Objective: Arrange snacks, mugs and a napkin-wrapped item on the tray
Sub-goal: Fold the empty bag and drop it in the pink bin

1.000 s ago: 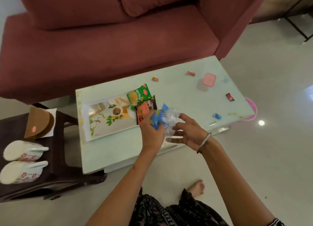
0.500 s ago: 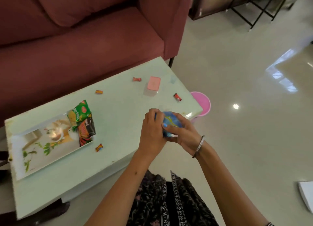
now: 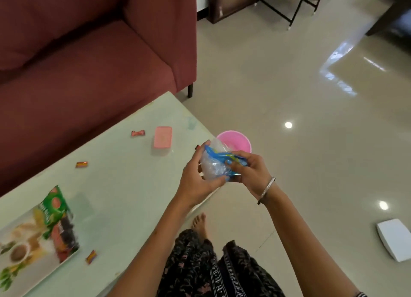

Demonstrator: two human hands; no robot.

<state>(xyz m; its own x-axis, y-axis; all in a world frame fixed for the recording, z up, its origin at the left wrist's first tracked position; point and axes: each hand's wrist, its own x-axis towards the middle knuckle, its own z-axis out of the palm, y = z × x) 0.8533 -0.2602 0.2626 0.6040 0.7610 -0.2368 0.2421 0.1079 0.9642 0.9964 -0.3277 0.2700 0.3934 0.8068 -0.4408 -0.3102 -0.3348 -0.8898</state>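
Note:
My left hand [image 3: 195,181] and my right hand [image 3: 249,172] both grip a crumpled blue and clear plastic wrapper [image 3: 216,163], held just off the right end of the pale green table [image 3: 133,185]. A printed tray [image 3: 24,252] lies at the table's lower left. On its right end rest a green snack packet [image 3: 54,205] and a red and black snack packet [image 3: 64,236]. No mugs or napkin-wrapped item are in view.
Wrapped candies [image 3: 138,132] [image 3: 81,164] [image 3: 91,256] lie scattered on the table beside a pink-lidded box [image 3: 163,137]. A pink bin [image 3: 235,141] stands on the floor past the table end. A maroon sofa [image 3: 89,63] sits behind; a white object [image 3: 395,238] lies on the floor at right.
The view has swung right and the tray has slid toward the lower left of the frame. Both hands carried the wrapper from above the tray's edge to the table's right end, crumpling it.

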